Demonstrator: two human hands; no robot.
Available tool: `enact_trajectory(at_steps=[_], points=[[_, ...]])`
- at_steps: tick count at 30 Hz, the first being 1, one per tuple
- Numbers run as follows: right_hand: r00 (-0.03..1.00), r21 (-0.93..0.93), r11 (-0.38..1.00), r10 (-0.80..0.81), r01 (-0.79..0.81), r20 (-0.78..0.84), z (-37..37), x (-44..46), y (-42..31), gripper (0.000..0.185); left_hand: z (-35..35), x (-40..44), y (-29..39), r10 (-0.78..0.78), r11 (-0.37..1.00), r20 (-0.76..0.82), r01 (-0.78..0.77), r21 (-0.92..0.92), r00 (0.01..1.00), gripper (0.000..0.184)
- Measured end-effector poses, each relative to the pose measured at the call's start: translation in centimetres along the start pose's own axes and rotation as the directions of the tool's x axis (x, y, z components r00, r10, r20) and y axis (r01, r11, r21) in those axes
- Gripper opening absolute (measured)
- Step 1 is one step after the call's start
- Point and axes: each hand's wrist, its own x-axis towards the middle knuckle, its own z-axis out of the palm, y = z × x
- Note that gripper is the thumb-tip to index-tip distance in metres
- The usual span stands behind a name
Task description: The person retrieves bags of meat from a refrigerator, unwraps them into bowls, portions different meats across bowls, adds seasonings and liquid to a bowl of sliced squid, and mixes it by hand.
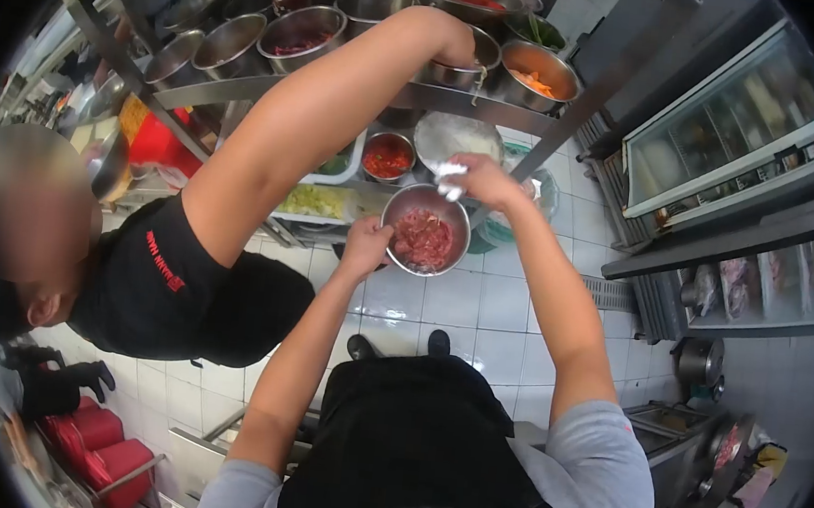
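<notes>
So the raw meat (425, 241)'s already in the steel bowl (422, 197), left hand (367, 247) clamped on its rim, right hand (479, 178) half-curled round some white powder (451, 179), none visible on the meat yet.

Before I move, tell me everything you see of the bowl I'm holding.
The bowl is round, shiny and metallic-looking, with a thin rim, and holds raw-looking red meat. Its mouth faces up. Your left hand grips its left side; your right hand, holding white stuff, is near the far rim. The underside is hidden.
</notes>
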Motion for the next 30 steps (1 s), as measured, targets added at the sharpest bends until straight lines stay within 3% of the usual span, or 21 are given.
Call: enact_trajectory(at_steps=[3, 4, 6, 8, 10, 12, 13, 14, 16, 17, 18, 20, 22, 24, 26, 28, 29, 30], points=[[0.948, -0.352, 0.880, -0.291, 0.319, 0.130, 1.8, -3.4, 2.9, 0.051, 2.2, -0.9, -0.4, 0.020, 0.997, 0.001, -0.020, 0.071, 1.000, 0.015], [0.947, -0.429, 0.844, -0.268, 0.320, 0.180, 2.0, -4.4, 3.4, 0.056, 3.2, -1.6, -0.1, 0.015, 0.997, -0.008, -0.014, 0.072, 1.000, 0.015], [0.873, -0.452, 0.748, -0.443, 0.486, 0.206, 3.7, -5.8, 6.4, 0.062, 5.1, -3.0, 0.5, 0.029, 0.999, 0.013, -0.029, -0.015, 0.999, 0.014], [0.892, -0.644, 0.631, -0.405, 0.432, 0.201, 5.6, -7.6, 8.0, 0.063, 7.4, -3.8, 0.0, 0.013, 0.997, -0.004, -0.014, -0.073, 1.000, 0.012], [0.885, -0.636, 0.627, -0.409, 0.450, 0.223, 5.9, -7.3, 11.0, 0.057, 9.4, -4.1, -2.1, -0.015, 0.999, -0.030, 0.014, -0.040, 0.999, 0.011], [0.911, -0.718, 0.608, -0.403, 0.337, 0.086, 4.9, -7.1, 11.9, 0.046, 11.5, -4.7, -3.1, -0.055, 0.995, -0.099, 0.046, -0.085, 0.994, 0.011], [0.941, -0.641, 0.710, -0.333, 0.294, 0.063, 3.9, -7.1, 12.6, 0.050, 12.6, -5.0, -3.6, -0.102, 0.988, -0.154, 0.081, -0.135, 0.983, 0.012], [0.938, -0.643, 0.702, -0.338, 0.306, 0.077, 2.4, -8.1, 12.1, 0.050, 13.3, -5.0, -3.7, -0.101, 0.987, -0.167, 0.077, -0.144, 0.981, 0.012], [0.873, -0.516, 0.705, -0.411, 0.487, 0.263, -0.2, -10.4, 12.0, 0.051, 14.3, -5.3, -4.0, -0.089, 0.982, -0.151, 0.061, -0.179, 0.985, 0.014], [0.853, -0.438, 0.732, -0.452, 0.523, 0.262, -1.3, -10.8, 12.9, 0.053, 15.1, -5.7, -3.5, -0.107, 0.977, -0.106, 0.085, -0.198, 0.989, 0.015], [0.853, -0.439, 0.731, -0.452, 0.522, 0.261, -1.2, -11.1, 13.6, 0.053, 15.9, -5.8, -3.5, -0.107, 0.977, -0.105, 0.084, -0.198, 0.989, 0.015], [0.804, -0.546, 0.601, -0.520, 0.584, 0.287, -1.4, -11.3, 15.1, 0.053, 18.0, -5.3, -3.1, -0.067, 0.989, 0.033, 0.070, -0.127, 0.997, 0.017], [0.847, -0.573, 0.625, -0.423, 0.530, 0.322, -2.4, -10.7, 16.3, 0.051, 19.3, -5.0, -3.6, -0.071, 0.994, 0.064, 0.076, -0.078, 0.995, 0.018], [0.893, -0.639, 0.654, -0.431, 0.406, 0.127, -4.2, -11.3, 16.6, 0.050, 20.7, -5.0, -3.5, -0.130, 0.985, -0.017, 0.127, -0.119, 0.991, 0.018], [0.867, -0.554, 0.702, -0.491, 0.448, 0.079, -5.5, -13.5, 17.7, 0.050, 22.0, -4.6, -2.9, -0.092, 0.985, 0.005, 0.092, -0.144, 0.996, 0.018], [0.905, -0.528, 0.749, -0.414, 0.400, 0.097, -5.8, -15.4, 18.7, 0.050, 23.9, -4.7, -2.9, -0.062, 0.984, 0.037, 0.068, -0.165, 0.997, 0.017], [0.961, -0.545, 0.809, -0.274, 0.220, -0.019, -4.8, -15.4, 19.2, 0.056, 25.4, -4.4, -3.2, -0.056, 0.988, 0.032, 0.060, -0.141, 0.998, 0.017], [0.962, -0.548, 0.810, -0.270, 0.207, -0.035, -5.1, -14.6, 20.3, 0.056, 26.6, -4.5, -2.8, -0.046, 0.992, 0.027, 0.049, -0.117, 0.999, 0.016]])
